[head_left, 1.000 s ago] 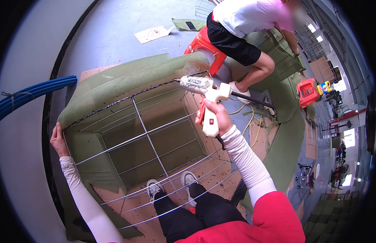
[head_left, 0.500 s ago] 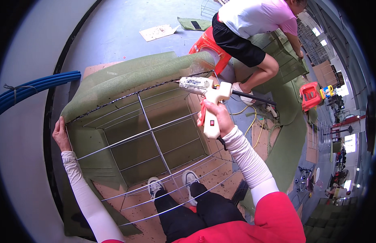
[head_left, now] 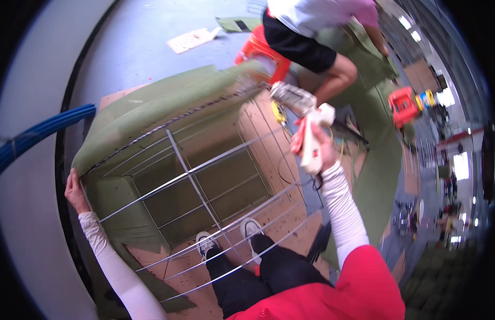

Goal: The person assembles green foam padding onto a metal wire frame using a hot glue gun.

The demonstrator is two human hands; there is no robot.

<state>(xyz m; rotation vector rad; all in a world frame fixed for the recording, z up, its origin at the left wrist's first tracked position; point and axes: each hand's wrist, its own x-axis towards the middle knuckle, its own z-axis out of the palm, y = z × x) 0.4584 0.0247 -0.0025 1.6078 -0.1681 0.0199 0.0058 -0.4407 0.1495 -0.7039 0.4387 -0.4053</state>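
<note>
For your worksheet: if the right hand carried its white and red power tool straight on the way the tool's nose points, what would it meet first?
Probably the top edge of the green-covered frame, just ahead of the power tool in the right hand; depth is unclear, since the nose is blurred.

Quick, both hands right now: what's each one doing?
Left hand: closed on the edge of the green upholstered frame, beside the wire grid.
Right hand: closed around the grip of the white and red pneumatic gun.
</note>
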